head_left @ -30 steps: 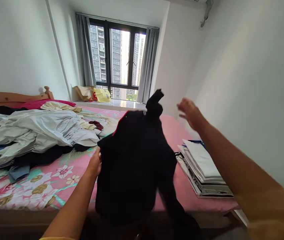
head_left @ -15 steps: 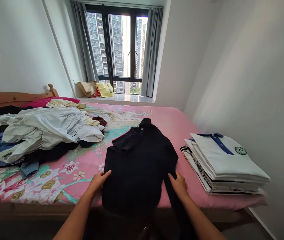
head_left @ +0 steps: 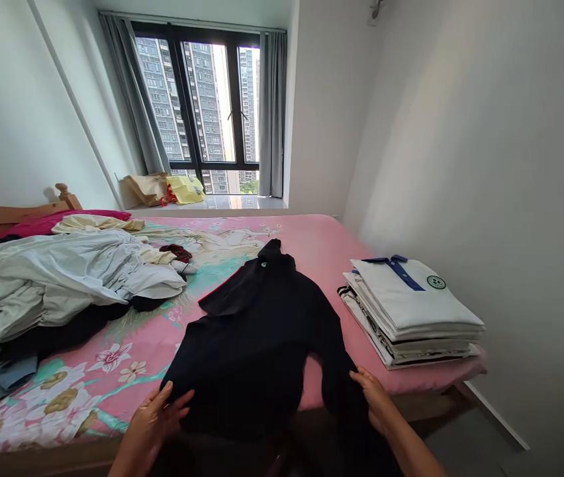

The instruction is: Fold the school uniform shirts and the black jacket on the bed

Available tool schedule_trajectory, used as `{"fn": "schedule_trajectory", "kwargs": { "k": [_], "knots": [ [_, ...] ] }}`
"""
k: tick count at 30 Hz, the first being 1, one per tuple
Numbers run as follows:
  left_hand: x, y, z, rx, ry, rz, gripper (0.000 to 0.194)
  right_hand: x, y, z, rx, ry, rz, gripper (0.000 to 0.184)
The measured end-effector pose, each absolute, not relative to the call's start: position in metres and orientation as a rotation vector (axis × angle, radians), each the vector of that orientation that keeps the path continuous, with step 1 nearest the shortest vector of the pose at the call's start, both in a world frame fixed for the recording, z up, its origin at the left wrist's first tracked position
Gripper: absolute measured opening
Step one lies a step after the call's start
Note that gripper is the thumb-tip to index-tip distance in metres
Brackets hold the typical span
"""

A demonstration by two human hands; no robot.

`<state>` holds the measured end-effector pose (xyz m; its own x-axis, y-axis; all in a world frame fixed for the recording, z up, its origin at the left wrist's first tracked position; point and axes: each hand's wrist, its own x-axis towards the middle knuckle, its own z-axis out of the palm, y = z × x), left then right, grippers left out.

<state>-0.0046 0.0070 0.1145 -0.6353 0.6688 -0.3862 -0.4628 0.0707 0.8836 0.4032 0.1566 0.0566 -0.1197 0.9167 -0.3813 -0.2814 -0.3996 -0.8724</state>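
A black long-sleeved top (head_left: 257, 331) with a collar lies spread on the bed, its collar toward the window and its lower part over the near bed edge. The top's left sleeve in view is folded inward, showing a thin red edge. My left hand (head_left: 153, 417) is at the lower left corner of the top, thumb and fingers apart, touching the cloth. My right hand (head_left: 372, 396) is closed on the top's right sleeve, which runs down past the bed edge. The sleeve's cuff end is hard to make out in the dark foreground.
A neat stack of folded white shirts (head_left: 416, 311) sits right of the top, near the bed's corner. A loose heap of clothes (head_left: 78, 271) covers the left side. Paper bags (head_left: 185, 189) stand on the windowsill. The bed (head_left: 306, 232) has a pink floral sheet.
My left hand has moved down and left and its fingers have spread. My right hand has moved slightly down the sleeve, which now sits farther from the body. The view has turned right.
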Motion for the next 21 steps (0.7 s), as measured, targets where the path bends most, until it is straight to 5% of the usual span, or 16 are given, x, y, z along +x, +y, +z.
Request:
{"fn": "schedule_trajectory", "kwargs": {
  "k": [7,14,21],
  "knots": [
    [0.011,0.0,0.144,0.244,1.558,1.753,0.021,0.388,0.147,0.101,-1.14,-0.887,1.897,0.036],
    [0.002,-0.025,0.149,0.391,1.751,1.884,0.06,0.405,0.112,0.137,-1.081,-0.694,1.688,0.032],
    [0.059,-0.01,0.165,1.201,2.166,1.448,0.086,0.375,0.057,0.172,-0.848,-0.959,1.898,0.05]
  ]
}}
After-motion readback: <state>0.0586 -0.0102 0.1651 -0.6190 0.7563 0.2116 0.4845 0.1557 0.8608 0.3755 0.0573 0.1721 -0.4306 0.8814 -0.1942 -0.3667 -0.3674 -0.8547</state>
